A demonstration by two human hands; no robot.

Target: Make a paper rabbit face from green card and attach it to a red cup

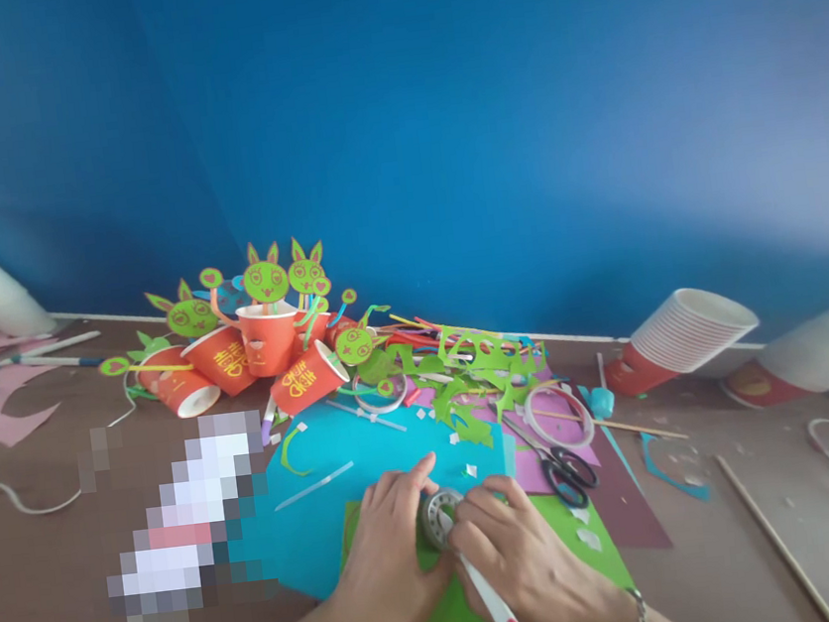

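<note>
My right hand [513, 549] grips a white marker pen [487, 592] with a red end, slanted so that its lower tip is hidden near my fingers. Opposite it, my left hand [388, 539] curls its fingers around a small round grey-white ring [438, 518], which looks like a small tape roll, pressed on the paper. Both hands rest over a green sheet of paper [592, 555], which overlaps a blue sheet [270, 557]. Black-handled scissors [572, 478] lie to the right of the hands, near a clear roll of tape [576, 417].
Red paper cups [268, 343] with green rabbit-face cutouts crowd the back left. Green paper scraps [467, 375] lie behind the sheets. A stack of cups [679, 336] leans at the right, and a wooden stick [773, 535] lies at the front right. A blue wall [441, 148] closes the back.
</note>
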